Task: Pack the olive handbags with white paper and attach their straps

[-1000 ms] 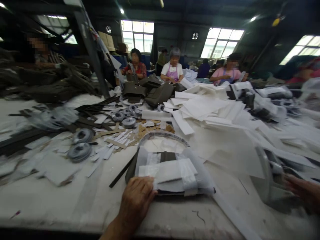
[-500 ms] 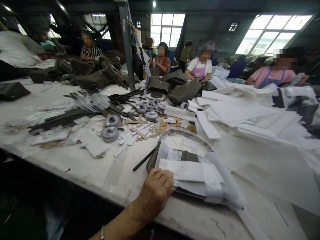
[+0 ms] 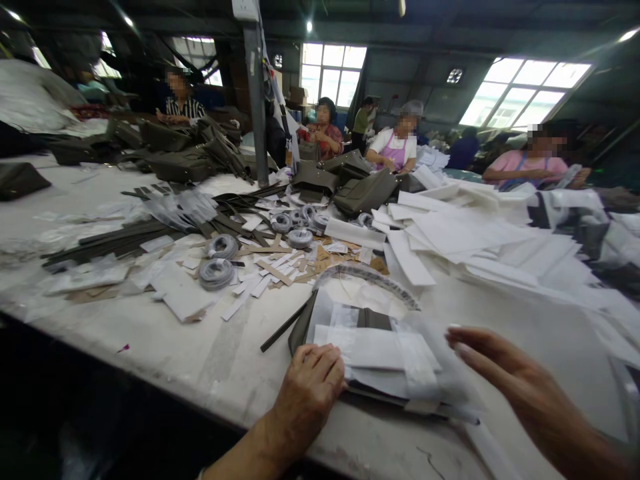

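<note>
In front of me a dark olive handbag point(image 3: 374, 319) lies on the table, partly wrapped in translucent white sheeting, with a folded white piece point(image 3: 373, 345) taped across it. Its wrapped handle point(image 3: 370, 272) arches away from me. My left hand point(image 3: 313, 380) grips the bag's near left edge, fingers curled over it and the fingertips partly hidden. At the bag's right side, my right hand point(image 3: 505, 370) is somewhat blurred, its thumb and fingers stretched towards the loose sheeting point(image 3: 443, 357). Whether they touch the sheeting is unclear. A dark strap point(image 3: 284, 327) sticks out on the left.
White sheets point(image 3: 480, 233) are heaped at the right. Beyond the bag lie wrapped coils point(image 3: 216, 273), paper strips point(image 3: 273, 270) and dark straps point(image 3: 120, 235). More dark bags point(image 3: 367, 190) are piled further back, near a post point(image 3: 257, 107). Several people sit across the table.
My right hand has come into view from the right, up to the bag's sheeting. My left hand stays on the bag's edge. The view has shifted slightly.
</note>
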Demonstrator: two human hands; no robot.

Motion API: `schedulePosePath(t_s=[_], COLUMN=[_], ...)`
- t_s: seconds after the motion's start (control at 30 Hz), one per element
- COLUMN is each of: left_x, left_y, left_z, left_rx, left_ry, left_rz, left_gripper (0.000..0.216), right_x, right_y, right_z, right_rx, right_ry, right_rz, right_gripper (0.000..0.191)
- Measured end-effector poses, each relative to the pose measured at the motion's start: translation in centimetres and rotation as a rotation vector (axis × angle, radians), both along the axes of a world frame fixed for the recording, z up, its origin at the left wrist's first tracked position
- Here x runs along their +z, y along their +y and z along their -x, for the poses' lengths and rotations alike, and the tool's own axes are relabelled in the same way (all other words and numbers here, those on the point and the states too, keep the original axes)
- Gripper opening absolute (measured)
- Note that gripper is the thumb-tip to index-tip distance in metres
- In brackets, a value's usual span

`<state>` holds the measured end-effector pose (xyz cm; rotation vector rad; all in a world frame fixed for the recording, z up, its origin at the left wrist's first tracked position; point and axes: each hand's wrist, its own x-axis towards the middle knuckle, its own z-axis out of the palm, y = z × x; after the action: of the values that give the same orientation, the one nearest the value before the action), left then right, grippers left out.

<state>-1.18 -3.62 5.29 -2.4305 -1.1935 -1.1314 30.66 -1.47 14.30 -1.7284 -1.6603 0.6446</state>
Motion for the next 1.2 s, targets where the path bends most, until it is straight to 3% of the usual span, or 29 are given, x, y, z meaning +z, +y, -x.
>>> schedulePosePath(t_s=[0.13,0.23,0.53,0.73,0.87,1.0,1.2], left_x=[-0.2,-0.4,-0.7,-1.2,-2.2,-2.5,-2.4], left_y=[0.1,0.2,0.2,0.2,0.0,0.1,0.2], left_z=[-0.1,-0.2,-0.3,-0.3,-0.3,0.0,0.3], left_rx=[0.012,0.025,0.026,0.040,0.022,0.023,-0.004], left_ry=[-0.023,-0.045,-0.078,-0.080,-0.035,-0.009,0.016], left_rz=[-0.038,-0.059,-0.050,-0.070,-0.028,-0.004,-0.022], left_gripper=[0.023,0.024,0.022,0.018,0.018,0.023,0.025], right_x=[-0.2,-1.1,-2.2,-3.0,-2.8,-2.7,-5.3], right_y=[5.6,7.4,8.9,9.4,9.2,9.6,10.8], right_z=[8.9,12.1,14.2,14.7,15.2,16.4,16.0], right_rx=[0.245,0.305,0.275,0.314,0.347,0.423,0.425], right_ry=[0.112,0.036,-0.357,0.000,0.182,0.200,0.078], right_rz=[0.007,0.117,0.177,0.207,0.100,-0.001,0.059], right_gripper=[0.055,0.071,0.086,0.087,0.081,0.074,0.068])
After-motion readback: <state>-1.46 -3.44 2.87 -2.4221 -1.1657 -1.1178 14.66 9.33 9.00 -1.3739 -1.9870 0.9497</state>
